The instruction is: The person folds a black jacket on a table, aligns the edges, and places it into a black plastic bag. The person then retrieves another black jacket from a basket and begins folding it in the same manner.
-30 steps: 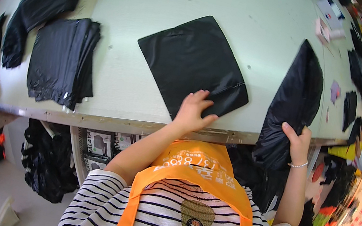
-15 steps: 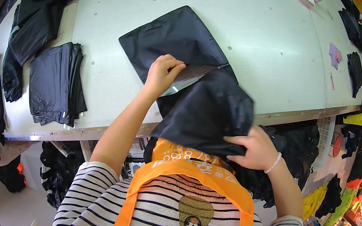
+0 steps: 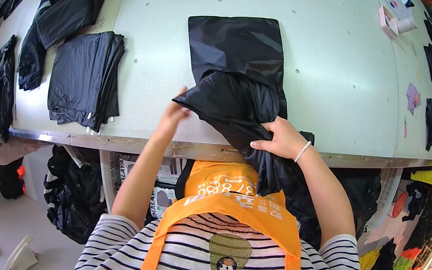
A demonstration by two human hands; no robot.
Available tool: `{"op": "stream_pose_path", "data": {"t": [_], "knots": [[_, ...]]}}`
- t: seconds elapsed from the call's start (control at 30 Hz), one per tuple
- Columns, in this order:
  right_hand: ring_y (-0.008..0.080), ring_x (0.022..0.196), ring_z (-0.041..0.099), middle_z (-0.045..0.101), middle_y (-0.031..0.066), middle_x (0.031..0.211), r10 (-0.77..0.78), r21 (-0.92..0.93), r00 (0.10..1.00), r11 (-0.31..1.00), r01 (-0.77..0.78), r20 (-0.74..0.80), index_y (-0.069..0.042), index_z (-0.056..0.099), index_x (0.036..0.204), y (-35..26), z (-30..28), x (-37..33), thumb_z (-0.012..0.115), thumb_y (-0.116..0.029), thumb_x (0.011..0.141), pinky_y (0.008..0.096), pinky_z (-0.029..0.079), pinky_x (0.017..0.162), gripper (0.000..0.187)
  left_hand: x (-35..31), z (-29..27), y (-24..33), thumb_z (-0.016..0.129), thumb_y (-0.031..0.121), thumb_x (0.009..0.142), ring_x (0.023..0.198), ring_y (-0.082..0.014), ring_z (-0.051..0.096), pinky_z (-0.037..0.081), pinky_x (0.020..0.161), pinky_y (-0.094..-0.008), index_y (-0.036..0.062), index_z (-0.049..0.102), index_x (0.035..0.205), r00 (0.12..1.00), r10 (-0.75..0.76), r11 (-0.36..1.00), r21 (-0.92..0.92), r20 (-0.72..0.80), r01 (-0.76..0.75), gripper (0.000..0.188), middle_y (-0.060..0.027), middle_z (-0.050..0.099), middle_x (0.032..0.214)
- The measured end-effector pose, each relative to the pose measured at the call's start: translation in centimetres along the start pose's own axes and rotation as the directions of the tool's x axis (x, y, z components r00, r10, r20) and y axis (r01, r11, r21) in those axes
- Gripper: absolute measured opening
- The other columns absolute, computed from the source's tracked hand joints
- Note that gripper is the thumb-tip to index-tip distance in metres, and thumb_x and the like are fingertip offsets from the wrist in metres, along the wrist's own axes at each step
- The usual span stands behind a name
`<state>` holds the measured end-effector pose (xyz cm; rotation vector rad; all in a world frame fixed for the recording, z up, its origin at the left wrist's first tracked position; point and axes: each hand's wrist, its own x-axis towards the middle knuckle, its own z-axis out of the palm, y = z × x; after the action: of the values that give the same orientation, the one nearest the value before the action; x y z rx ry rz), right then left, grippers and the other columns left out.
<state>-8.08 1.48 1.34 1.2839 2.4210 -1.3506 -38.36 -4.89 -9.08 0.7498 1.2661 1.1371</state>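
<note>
Head view looks down on a pale green table (image 3: pixel 328 85) where both hands work at one loose black garment (image 3: pixel 232 106). The left hand (image 3: pixel 175 109) pinches the garment's left corner near the table's front edge; its fingertips are tucked behind the cloth, so how tightly they close is hard to judge, though the cloth plainly hangs from them. The right hand (image 3: pixel 280 139) is closed on the garment's lower right side, fingers curled into the folds, a bead bracelet (image 3: pixel 302 151) on the wrist. The garment is lifted and draped over the near end of a flat folded black piece (image 3: pixel 235 43) lying on the table, hiding that piece's lower edge. Its remaining cloth drops over the table's front edge and disappears behind the person's orange apron (image 3: pixel 233 201), so its full shape cannot be made out. To the left sits a stack of folded black garments (image 3: pixel 84 77), and farther left a heap of dark clothing (image 3: pixel 65 4) runs off the table, its pieces impossible to tell apart.
</note>
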Motion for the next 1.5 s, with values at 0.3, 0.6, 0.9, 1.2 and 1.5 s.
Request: {"op": "stream_pose_path", "data": {"t": [0.3,0.6,0.9,1.2,1.5], "knots": [[0.0373,0.065,0.059,0.059,0.0231,0.067,-0.093,0.092,0.99,0.99,0.103,-0.106,0.005,0.064,0.074,-1.4,0.7,3.0,0.073,-0.037,0.072,0.0375,0.048,0.065,0.043,1.7,4.6,-2.2,0.054,-0.001,0.081,0.078,-0.0133,0.06,0.048,0.068,-0.0269,-0.0077,0.061,0.096,0.991,0.071,0.983,0.178,-0.112,-0.05,0.017,-0.009,0.066,0.086],[0.0372,0.087,0.061,0.064,0.0227,0.085,-0.008,-0.266,0.994,0.964,-0.022,-0.112,0.0,0.068,0.082,-1.6,-0.6,3.1,0.066,-0.041,0.076,0.0431,0.05,0.078,0.042,0.5,2.7,4.5,0.045,0.006,0.093,0.079,-0.018,0.064,0.055,0.075,-0.0305,-0.011,0.06,0.096,0.971,0.101,0.991,0.113,-0.219,-0.077,0.023,-0.0118,0.065,0.088],[0.0334,0.086,0.061,0.064,0.0202,0.082,-0.02,-0.463,0.96,0.879,-0.116,-0.279,-0.003,0.069,0.084,-2.4,-0.2,1.4,0.064,-0.037,0.08,0.0417,0.05,0.078,0.034,-0.8,5.6,9.6,0.048,0.0,0.088,0.064,-0.0126,0.059,0.047,0.062,-0.026,-0.0074,0.059,0.111,0.829,0.472,0.79,0.561,-0.301,-0.246,0.026,-0.0123,0.064,0.07],[0.0353,0.087,0.063,0.065,0.0206,0.089,0.172,-0.247,0.951,0.94,-0.236,-0.255,0.0,0.069,0.083,-4.0,-1.3,2.7,0.065,-0.035,0.078,0.0427,0.05,0.079,0.035,-3.6,10.8,3.8,0.053,0.007,0.087,0.056,-0.0428,0.057,0.043,0.049,-0.0476,-0.0017,0.053,0.087,0.855,0.518,0.435,0.869,-0.027,-0.236,0.009,-0.0252,0.055,0.06],[0.0361,0.087,0.064,0.065,0.0224,0.092,0.201,-0.296,0.95,0.916,-0.269,-0.24,0.0,0.069,0.082,-3.8,-0.4,3.1,0.064,-0.033,0.079,0.0433,0.052,0.078,0.033,-2.7,9.7,5.2,0.058,0.015,0.089,0.045,-0.0327,0.047,0.036,0.046,-0.0381,-0.0034,0.052,0.068,0.862,0.478,0.673,0.7,-0.167,-0.238,0.028,-0.0218,0.048,0.053]]}}
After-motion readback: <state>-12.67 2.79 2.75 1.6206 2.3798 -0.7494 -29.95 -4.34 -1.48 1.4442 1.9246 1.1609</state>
